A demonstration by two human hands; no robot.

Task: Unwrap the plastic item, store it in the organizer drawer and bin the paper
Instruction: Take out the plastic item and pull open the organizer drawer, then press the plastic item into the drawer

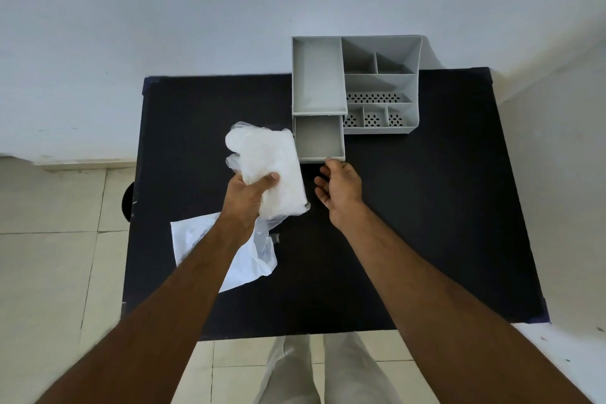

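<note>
My left hand grips a folded, translucent white plastic item and holds it above the black table, just left of the drawer. The grey organizer stands at the table's far edge; its small drawer is pulled out toward me and looks empty. Just in front of the drawer's near edge, my right hand is open, its fingers curled loosely and holding nothing. A crumpled white paper wrapper lies on the table under my left forearm, which hides part of it.
The black table stands against a white wall. A dark round object shows at the table's left edge, low by the tiled floor. My legs are visible below the table's near edge.
</note>
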